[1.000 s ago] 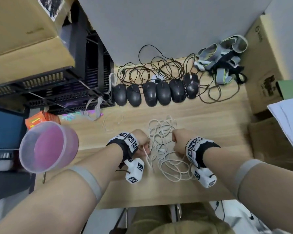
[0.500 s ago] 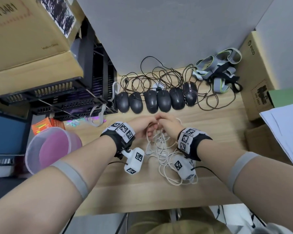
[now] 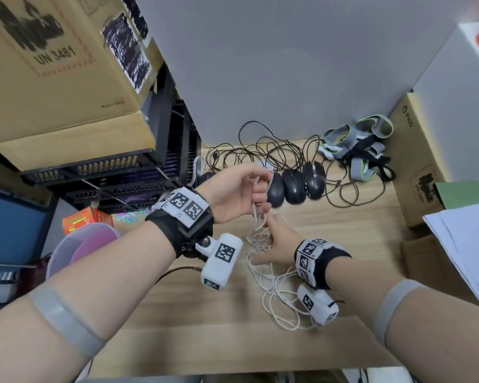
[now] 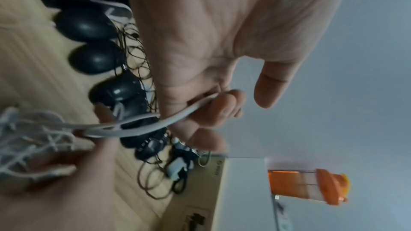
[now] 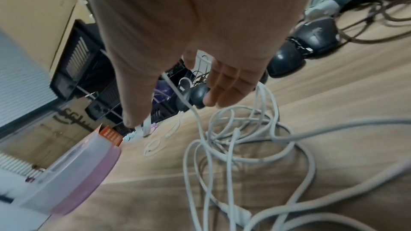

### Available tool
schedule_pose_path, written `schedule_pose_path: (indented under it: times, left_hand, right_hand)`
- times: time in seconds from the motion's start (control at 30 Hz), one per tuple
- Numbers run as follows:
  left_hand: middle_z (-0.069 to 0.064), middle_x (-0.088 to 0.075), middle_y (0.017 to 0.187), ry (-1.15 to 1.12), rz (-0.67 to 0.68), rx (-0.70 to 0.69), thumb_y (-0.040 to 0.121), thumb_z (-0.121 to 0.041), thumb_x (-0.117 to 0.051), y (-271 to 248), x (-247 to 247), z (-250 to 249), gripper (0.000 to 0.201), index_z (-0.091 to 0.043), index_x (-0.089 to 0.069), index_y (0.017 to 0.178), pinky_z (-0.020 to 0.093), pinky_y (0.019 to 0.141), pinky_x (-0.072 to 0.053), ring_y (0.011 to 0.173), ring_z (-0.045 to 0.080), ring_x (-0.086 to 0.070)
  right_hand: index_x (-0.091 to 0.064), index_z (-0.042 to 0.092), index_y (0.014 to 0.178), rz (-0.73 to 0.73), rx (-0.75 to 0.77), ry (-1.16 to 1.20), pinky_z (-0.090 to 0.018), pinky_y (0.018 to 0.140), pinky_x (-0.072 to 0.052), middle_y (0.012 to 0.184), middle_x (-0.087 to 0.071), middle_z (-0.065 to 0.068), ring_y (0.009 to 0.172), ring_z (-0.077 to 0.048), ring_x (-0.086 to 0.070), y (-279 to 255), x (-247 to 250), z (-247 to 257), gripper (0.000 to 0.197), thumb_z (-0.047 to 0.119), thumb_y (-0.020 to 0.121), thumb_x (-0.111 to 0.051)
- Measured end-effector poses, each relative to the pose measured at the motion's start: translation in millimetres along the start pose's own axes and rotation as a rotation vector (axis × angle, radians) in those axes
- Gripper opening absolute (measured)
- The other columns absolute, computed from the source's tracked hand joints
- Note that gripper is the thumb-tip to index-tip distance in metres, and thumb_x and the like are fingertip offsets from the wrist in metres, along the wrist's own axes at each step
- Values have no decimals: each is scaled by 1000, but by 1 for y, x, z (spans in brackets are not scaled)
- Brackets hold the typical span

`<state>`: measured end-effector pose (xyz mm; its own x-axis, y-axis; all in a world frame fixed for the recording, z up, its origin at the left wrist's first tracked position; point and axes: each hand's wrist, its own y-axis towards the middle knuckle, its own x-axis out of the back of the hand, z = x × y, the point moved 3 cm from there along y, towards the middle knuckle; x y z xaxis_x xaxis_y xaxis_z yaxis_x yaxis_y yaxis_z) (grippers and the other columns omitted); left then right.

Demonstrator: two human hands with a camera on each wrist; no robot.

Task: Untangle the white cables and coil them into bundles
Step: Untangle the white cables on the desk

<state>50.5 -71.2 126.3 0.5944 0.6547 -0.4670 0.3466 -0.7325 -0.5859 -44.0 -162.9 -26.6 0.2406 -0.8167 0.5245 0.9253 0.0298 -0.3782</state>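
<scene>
White cables (image 3: 263, 268) in left hand (image 3: 237, 193)

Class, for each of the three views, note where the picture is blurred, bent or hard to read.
Head view: wide-angle bend curves the cardboard box; the right hand is slightly smeared. Left wrist view: the white cables are motion-blurred, though the left hand is clearer. Right wrist view: the right hand is soft and close; the desk looks streaked.

The left hand (image 3: 237, 193) is held raised at frame centre, palm turned up, its fingers (image 4: 219, 104) curled round white strands. The right hand (image 3: 277, 244) is held lower, just below it, with fingers (image 5: 227, 87) stretched out straight. Both forearms are extended in from the lower corners.
</scene>
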Motion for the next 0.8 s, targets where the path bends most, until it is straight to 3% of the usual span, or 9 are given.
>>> schedule_pose_path:
  times: [0.13, 0.23, 0.33, 0.4, 0.47, 0.6, 0.7, 0.73, 0.8]
  left_hand:
    - [6, -42, 77, -182, 121, -11, 88, -22, -52, -10, -24, -15, 27, -2, -57, 105, 49, 89, -55, 66, 18, -46]
    - [16, -57, 91, -180, 174, -30, 84, -26, -52, -8, -28, -23, 46, 3, -55, 120, 53, 103, -48, 84, 29, -59]
    - [18, -68, 100, 129, -33, -66, 94, -26, -48, 2, -8, -25, 38, 2, -63, 114, 47, 103, -50, 97, 31, -66]
    - [17, -70, 103, 407, -293, -81, 97, -20, -50, 8, 16, -20, 31, 2, -65, 113, 47, 100, -53, 96, 30, -68]
    - [17, -70, 107, 680, -381, 30, 93, -13, -55, 10, 35, 0, 25, -4, -66, 113, 48, 98, -55, 99, 28, -69]
    - [14, -60, 97, 765, -82, 246, 58, -14, -61, 18, 46, 69, 32, -16, -68, 90, 43, 92, -47, 97, 27, -56]
    - [11, -70, 101, 710, 35, 248, 81, 0, -60, 22, 35, 87, 27, 3, -69, 107, 22, 90, -51, 96, 19, -63]
    - [5, -73, 101, 785, 47, 252, 85, -2, -60, 23, 35, 87, 26, 2, -71, 108, 12, 85, -49, 92, 11, -65]
    - [4, -74, 90, 903, 45, 240, 80, -10, -62, 24, 38, 88, 21, -7, -77, 94, 15, 81, -49, 84, 11, -65]
  right_hand:
    - [-54, 31, 125, 118, -9, -36, -25, 89, -47, 115, -57, 5, 100, -12, -57, 0, -10, 16, 62, 48, 70, -78]
    - [-61, 35, 84, 110, -36, 43, -27, 76, -55, 87, -69, 6, 77, -12, -67, -1, -14, 28, 11, 42, 89, -54]
    - [-65, 14, 80, 51, -134, 384, -15, 53, -48, 65, -68, 5, 48, -1, -59, 0, -7, 44, 36, 31, 102, -41]
    - [-64, 4, 83, 4, -174, 696, -19, 45, -43, 63, -67, -6, 43, -8, -56, 1, 3, 50, 39, 28, 103, -40]
    - [-60, 5, 84, -7, -181, 945, -22, 43, -39, 61, -62, -10, 45, -15, -55, 0, 18, 54, 37, 28, 103, -38]
    - [-53, 10, 81, 96, -229, 1232, -24, 46, -43, 60, -57, -9, 49, -19, -51, -9, 45, 59, 39, 34, 103, -31]
    - [-53, 13, 79, 99, -270, 1372, -23, 45, -45, 63, -57, -7, 52, -18, -53, -11, 57, 53, 40, 38, 103, -32]
    - [-53, 14, 78, 70, -281, 1425, -23, 44, -44, 64, -57, -6, 52, -18, -54, -10, 62, 48, 40, 38, 103, -33]
    - [-52, 15, 77, -17, -322, 1542, -21, 44, -41, 63, -57, -3, 51, -16, -54, -5, 73, 39, 38, 37, 103, -33]
